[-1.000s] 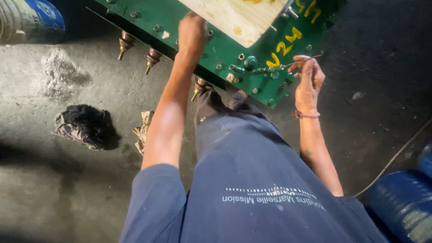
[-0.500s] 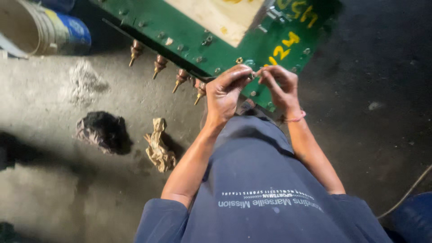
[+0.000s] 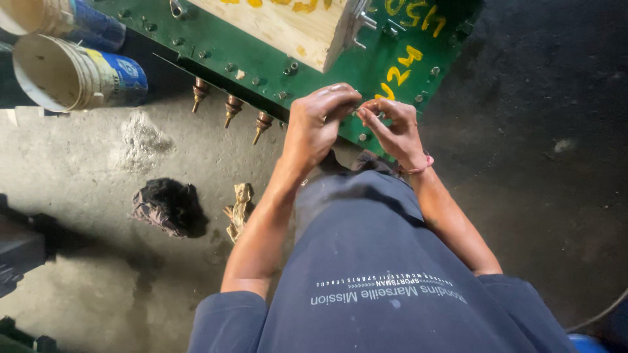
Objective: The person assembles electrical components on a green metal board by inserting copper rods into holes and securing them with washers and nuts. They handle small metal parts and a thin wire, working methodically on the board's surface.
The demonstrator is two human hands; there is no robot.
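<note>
My left hand point(image 3: 317, 127) and my right hand point(image 3: 392, 127) meet fingertip to fingertip just above the near edge of a green metal plate point(image 3: 255, 59) studded with bolts. Both pinch a small thin metal piece point(image 3: 358, 112); it is too small to tell what it is. My right wrist wears a pink band point(image 3: 418, 168). A pale wooden block point(image 3: 288, 26) lies on the plate beyond my hands. Yellow painted marks point(image 3: 409, 59) sit on the plate to the right of the block.
Three brown pointed bushings point(image 3: 229, 108) stick out of the plate's edge at left. Two open buckets point(image 3: 72, 72) lie at top left. A black rag point(image 3: 167, 206) and a tan crumpled rag point(image 3: 241, 206) lie on the grey concrete floor. A cable point(image 3: 598, 317) runs at bottom right.
My left hand has come off the wooden block and drawn back to meet my right hand. Both now pinch the small piece that the right hand held alone.
</note>
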